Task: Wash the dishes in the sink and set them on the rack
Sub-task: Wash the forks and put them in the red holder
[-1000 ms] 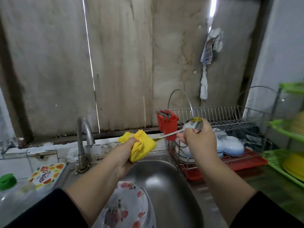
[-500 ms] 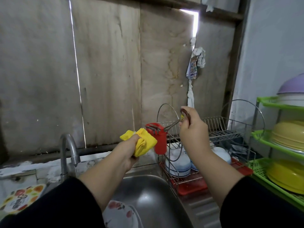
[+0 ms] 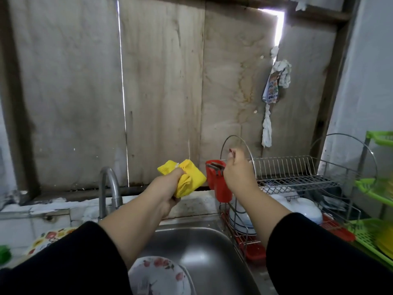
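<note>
Spoon carried from over sink [image 3: 204, 252] to red cutlery cup [image 3: 221, 184] on rack [image 3: 297, 179]. Right hand [image 3: 236, 173] above cup, fingers curled; spoon apparently pinched, poorly resolved. Left hand [image 3: 170, 188] gripped yellow cloth [image 3: 187, 177]. Floral plate [image 3: 157, 277] in sink, unwashed.

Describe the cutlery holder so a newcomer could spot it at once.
Start at the wire dish rack right of the sink. On its near-left corner hangs a red plastic cup, just under the right hand. It is the only upright red container there.
</note>
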The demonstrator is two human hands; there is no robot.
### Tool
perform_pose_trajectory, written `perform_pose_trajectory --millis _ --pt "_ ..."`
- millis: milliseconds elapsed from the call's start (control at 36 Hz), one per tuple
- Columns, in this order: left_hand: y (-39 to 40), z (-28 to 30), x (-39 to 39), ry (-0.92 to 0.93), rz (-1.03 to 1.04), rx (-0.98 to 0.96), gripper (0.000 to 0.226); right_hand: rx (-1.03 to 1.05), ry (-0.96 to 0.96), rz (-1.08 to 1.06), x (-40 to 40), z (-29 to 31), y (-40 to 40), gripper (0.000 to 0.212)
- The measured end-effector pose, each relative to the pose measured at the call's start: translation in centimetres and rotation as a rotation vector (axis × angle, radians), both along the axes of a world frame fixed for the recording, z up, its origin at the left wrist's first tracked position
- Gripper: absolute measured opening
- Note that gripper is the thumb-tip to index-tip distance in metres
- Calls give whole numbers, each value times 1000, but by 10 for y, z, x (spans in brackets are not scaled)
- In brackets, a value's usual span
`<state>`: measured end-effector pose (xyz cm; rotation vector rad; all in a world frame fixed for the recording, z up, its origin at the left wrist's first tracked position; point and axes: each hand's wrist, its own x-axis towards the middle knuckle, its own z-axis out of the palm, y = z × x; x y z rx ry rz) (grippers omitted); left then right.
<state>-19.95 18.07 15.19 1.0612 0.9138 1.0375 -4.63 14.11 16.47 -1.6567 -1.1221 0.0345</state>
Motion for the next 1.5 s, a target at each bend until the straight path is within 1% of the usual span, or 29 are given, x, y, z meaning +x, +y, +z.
perform_pose_trajectory --millis 167,222,333,389,528,611,694,722,778,833,861,889,944,972,1000,1056,1111,1167,1222,1333,1444,1500 --pt "1 2 -4 10 8 6 8 -155 217 106 -4 4 2 33" --pt "0 1 -5 9 5 2 8 -169 294 142 -5 6 -1 35" --pt "-3 -2 -5 -6 -12 -16 8 -169 366 202 -4 4 -10 40" --pt "-4 -4 -6 -12 -20 -18 7 -157 384 190 -4 2 -8 43" --pt "-7 -9 -7 -30 -18 -33 7 -105 355 157 -2 -15 -4 52" --pt "-11 -13 -8 -39 -26 -37 7 -45 379 104 -10 -32 -7 65" --pt "-15 -19 -10 -39 -28 -26 10 7 388 146 -20 -48 -12 50" --pt "-17 -20 -11 -40 -29 -21 11 -1 403 170 -24 -52 -16 49" --pt "-20 -25 -13 -33 -35 -8 12 -28 451 218 -32 -60 -22 56" --pt "-21 -34 -15 -3 -43 7 11 -66 540 296 -40 -71 -25 60" --pt "-21 -39 -17 2 -47 13 10 -84 602 338 -44 -76 -26 58" --pt "-21 -44 -18 2 -44 17 10 -108 691 379 -46 -81 -26 53" --pt "-22 -56 -20 51 -24 41 14 -140 884 482 -52 -88 -28 32" --pt "-24 -61 -20 87 -20 57 17 -130 960 522 -54 -91 -30 25" --pt "-27 -67 -21 116 -15 64 19 -118 1022 545 -56 -96 -29 24" --pt "-31 -81 -23 153 10 69 19 -91 1116 583 -60 -105 -27 24" --pt "-34 -93 -25 197 59 80 13 -64 1204 621 -65 -116 -25 23" --pt "-38 -102 -29 250 101 90 13 -40 1294 625 -70 -128 -23 26" --pt "-38 -113 -32 344 143 111 19 -44 1384 646 -74 -141 -20 35" --pt "-38 -130 -39 461 176 137 39 -78 1538 678 -83 -163 -15 38" --pt "-43 -140 -44 483 164 121 43 -91 1698 698 -83 -182 -13 35" --pt "-43 -144 -48 518 187 82 46 -99 1730 736 -82 -191 -12 47"
